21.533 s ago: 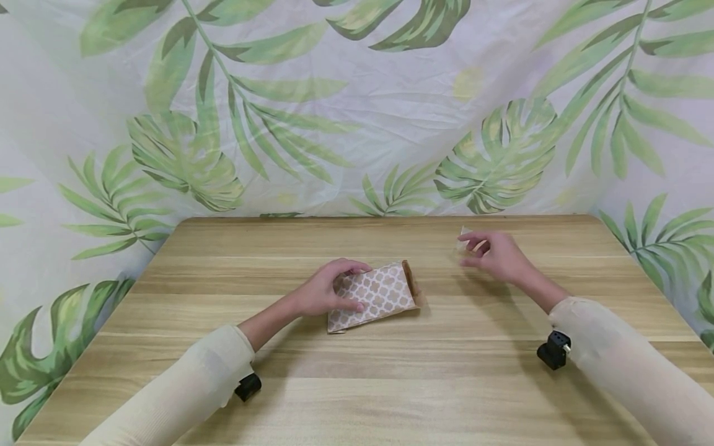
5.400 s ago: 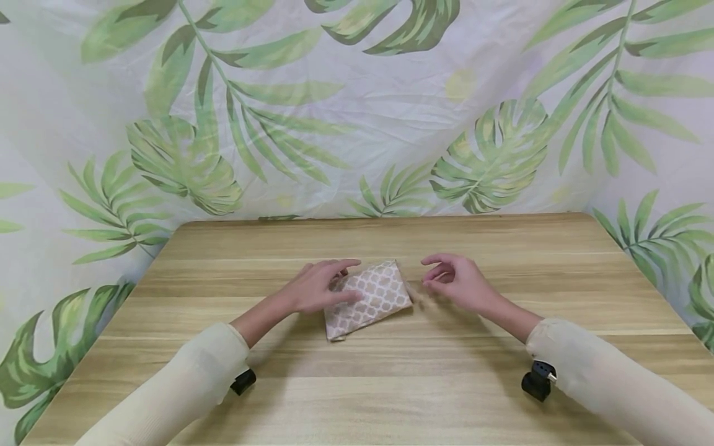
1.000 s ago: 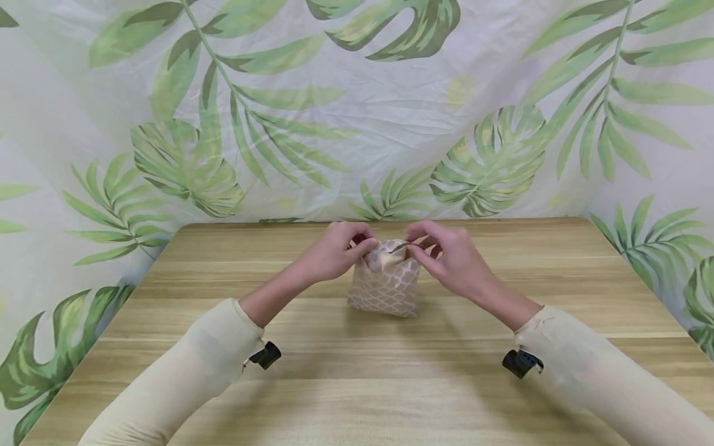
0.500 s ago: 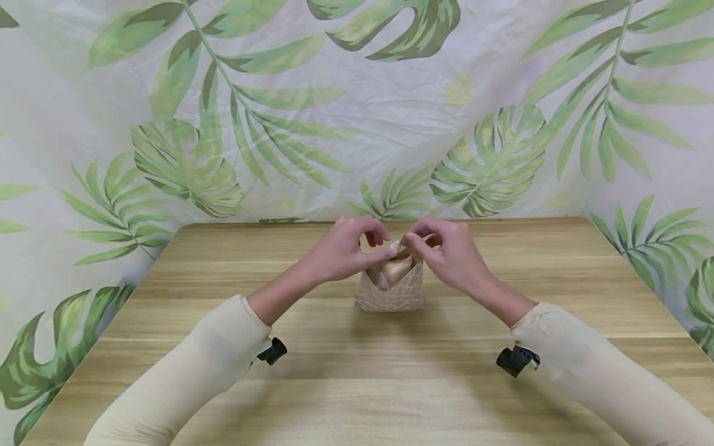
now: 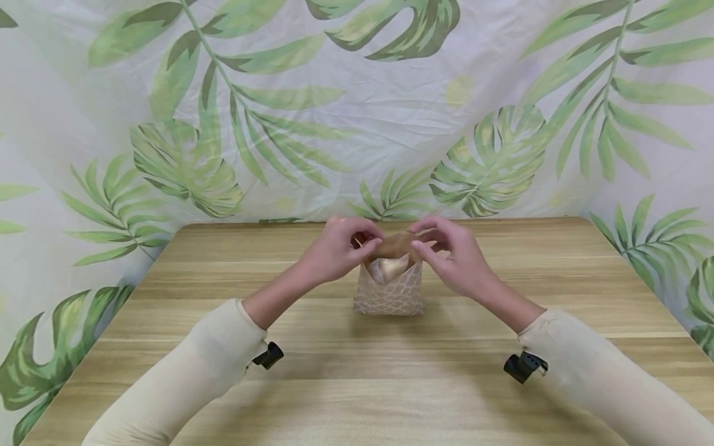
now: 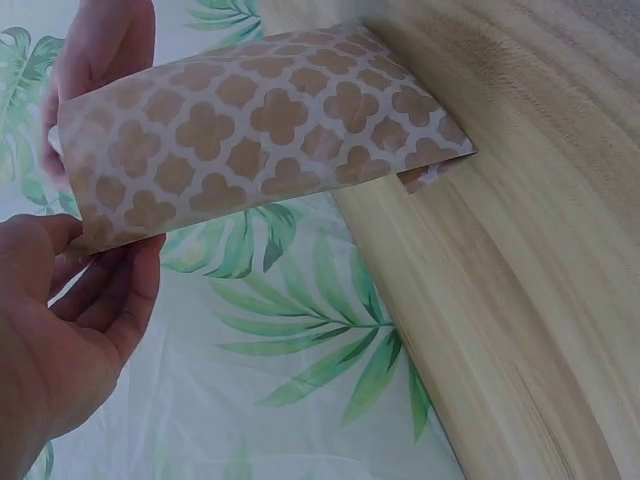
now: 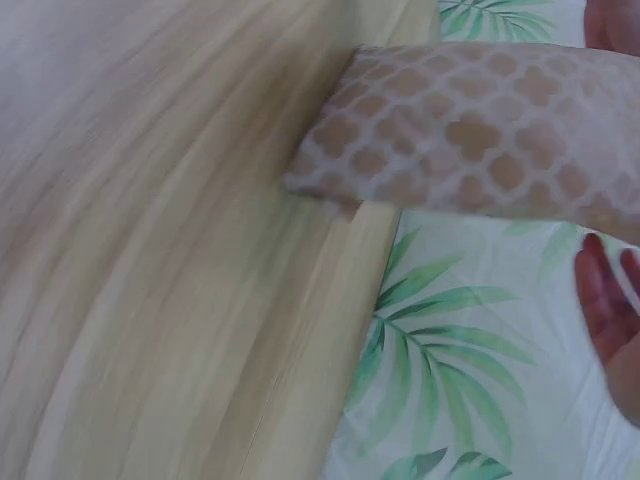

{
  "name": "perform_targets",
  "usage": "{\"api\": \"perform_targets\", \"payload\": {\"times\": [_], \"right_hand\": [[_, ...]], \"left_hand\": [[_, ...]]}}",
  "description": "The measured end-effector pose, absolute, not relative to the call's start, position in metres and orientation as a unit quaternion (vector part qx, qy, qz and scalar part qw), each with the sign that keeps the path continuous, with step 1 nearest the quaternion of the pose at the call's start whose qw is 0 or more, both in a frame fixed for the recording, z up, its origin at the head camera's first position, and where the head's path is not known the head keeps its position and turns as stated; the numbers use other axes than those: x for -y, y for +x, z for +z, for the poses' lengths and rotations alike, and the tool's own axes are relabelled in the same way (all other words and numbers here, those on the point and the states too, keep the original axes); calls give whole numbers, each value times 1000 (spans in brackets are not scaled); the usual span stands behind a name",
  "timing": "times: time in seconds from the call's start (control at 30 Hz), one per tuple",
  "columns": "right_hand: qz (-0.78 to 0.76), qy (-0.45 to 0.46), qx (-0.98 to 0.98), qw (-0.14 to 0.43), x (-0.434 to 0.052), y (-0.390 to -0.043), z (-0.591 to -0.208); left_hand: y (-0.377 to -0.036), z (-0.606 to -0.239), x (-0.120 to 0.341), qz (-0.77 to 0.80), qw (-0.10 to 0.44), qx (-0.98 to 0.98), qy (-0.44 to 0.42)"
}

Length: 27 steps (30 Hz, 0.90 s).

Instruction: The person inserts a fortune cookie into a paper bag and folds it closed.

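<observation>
Small brown paper bag with white quatrefoil pattern (image 5: 388, 290) upright on light wooden table (image 5: 357, 371), near far edge, mouth open. Left hand (image 5: 337, 251) pinches rim on left, thumb against forefinger. Right hand (image 5: 454, 257) pinches rim on right, fingers curled. Leaf-print cloth backdrop (image 5: 357, 105) behind

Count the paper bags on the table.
1: a patterned paper bag standing upright at table centre, its top pinched by the left hand and right hand. No others visible.
</observation>
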State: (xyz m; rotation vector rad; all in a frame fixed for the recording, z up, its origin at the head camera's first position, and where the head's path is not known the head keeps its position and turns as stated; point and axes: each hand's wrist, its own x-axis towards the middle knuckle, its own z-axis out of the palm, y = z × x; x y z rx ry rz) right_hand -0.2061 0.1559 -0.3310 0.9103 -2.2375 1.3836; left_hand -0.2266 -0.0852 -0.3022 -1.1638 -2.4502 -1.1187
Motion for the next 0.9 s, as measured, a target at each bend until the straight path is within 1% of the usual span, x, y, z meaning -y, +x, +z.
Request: {"api": "perform_targets", "payload": {"times": [0.13, 0.2, 0.3, 0.43, 0.57, 0.7, 0.9], "right_hand": [[424, 439, 753, 245, -162, -206, -339], [400, 477, 740, 255, -164, -206, -341], [387, 500, 733, 253, -164, -205, -343], [396, 482, 740, 254, -164, -204, -343], [405, 439, 764, 245, -162, -201, -340], [410, 391, 794, 220, -159, -196, -335], [417, 367, 807, 200, -155, -191, -330]], "left_hand": [[-225, -305, 85, -386, 132, 817, -408], [-224, -306, 85, -385, 147, 809, -419], [-223, -308, 86, -381, 163, 799, -436], [-222, -309, 90, -392, 159, 793, -439], [-218, -310, 96, -414, 116, 797, -424], [-212, -309, 99, -419, 69, 809, -408], [-207, -306, 100, -392, 41, 829, -398]]}}
